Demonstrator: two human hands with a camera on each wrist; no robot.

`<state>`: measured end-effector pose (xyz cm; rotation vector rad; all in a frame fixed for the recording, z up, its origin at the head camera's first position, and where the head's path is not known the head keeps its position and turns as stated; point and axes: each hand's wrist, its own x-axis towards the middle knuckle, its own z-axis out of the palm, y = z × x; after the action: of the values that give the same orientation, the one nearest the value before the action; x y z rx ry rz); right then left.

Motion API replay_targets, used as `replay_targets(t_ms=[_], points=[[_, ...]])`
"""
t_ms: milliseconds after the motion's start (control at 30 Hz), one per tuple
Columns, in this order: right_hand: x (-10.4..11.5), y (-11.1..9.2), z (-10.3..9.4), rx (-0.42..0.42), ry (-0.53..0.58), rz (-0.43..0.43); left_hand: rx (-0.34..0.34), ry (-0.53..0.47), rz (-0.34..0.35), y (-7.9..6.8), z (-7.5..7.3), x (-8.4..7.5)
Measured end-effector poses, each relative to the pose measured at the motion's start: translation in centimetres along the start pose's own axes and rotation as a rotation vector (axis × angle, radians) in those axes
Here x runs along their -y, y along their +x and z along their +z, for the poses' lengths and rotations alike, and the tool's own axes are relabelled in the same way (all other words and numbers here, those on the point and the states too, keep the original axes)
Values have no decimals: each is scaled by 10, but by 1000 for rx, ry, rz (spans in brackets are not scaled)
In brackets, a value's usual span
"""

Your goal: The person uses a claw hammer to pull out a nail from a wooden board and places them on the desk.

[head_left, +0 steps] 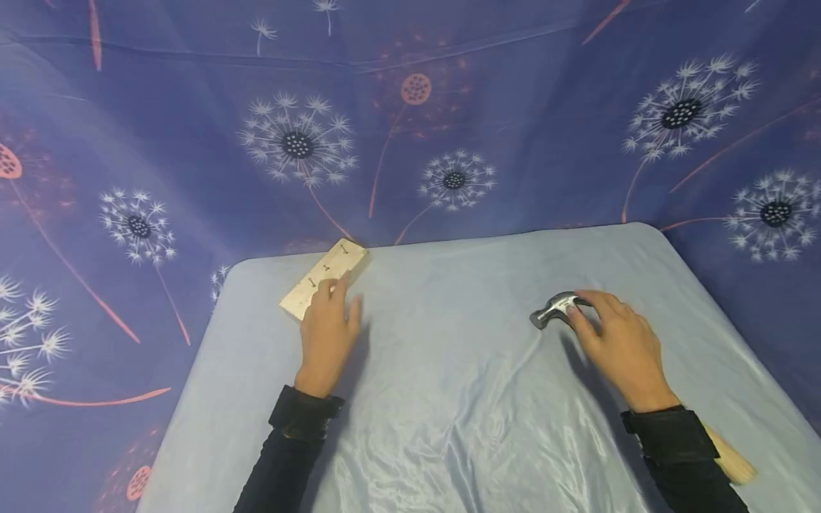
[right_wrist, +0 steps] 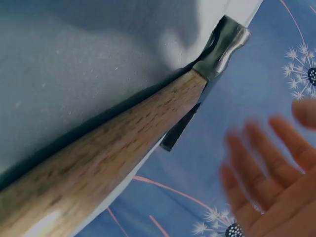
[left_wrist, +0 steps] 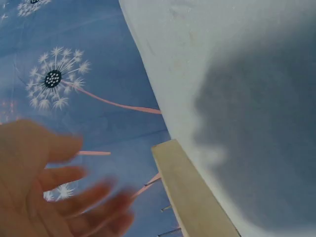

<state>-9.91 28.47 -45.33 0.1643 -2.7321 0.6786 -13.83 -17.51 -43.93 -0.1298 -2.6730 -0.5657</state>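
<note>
A pale wooden block [head_left: 333, 258] with nails sticking out of its upper face lies near the table's back left. Over its near side hovers my left hand [head_left: 327, 331], fingers loosely spread; the left wrist view shows it apart from the block [left_wrist: 197, 197]. A claw hammer [head_left: 553, 309] lies at the right, metal head toward the middle, wooden handle [right_wrist: 113, 148] running back under my right forearm. My right hand [head_left: 622, 342] is above the hammer and hides part of the handle. In the right wrist view, its relaxed fingers hold nothing, with a gap to the hammer.
A light blue satiny cloth [head_left: 436, 320] covers the table, with wrinkles toward the front. Behind and at both sides hangs a blue-purple fabric [head_left: 526, 128] printed with dandelions.
</note>
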Motion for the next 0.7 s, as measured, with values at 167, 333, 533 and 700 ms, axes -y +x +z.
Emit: replay_targets(t_ms=[167, 333, 533, 700], points=[[3, -4, -4, -88, -20, 6, -10, -11, -23, 1, -3, -2], [2, -8, -8, -61, -34, 28, 40, -17, -46, 1, -5, -2], [0, -11, -11, -40, -35, 46, 48, -12, -52, -1, -7, 0], [-4, -16, -11, -23, -40, 57, 60, -9, -72, -3, -7, 3]])
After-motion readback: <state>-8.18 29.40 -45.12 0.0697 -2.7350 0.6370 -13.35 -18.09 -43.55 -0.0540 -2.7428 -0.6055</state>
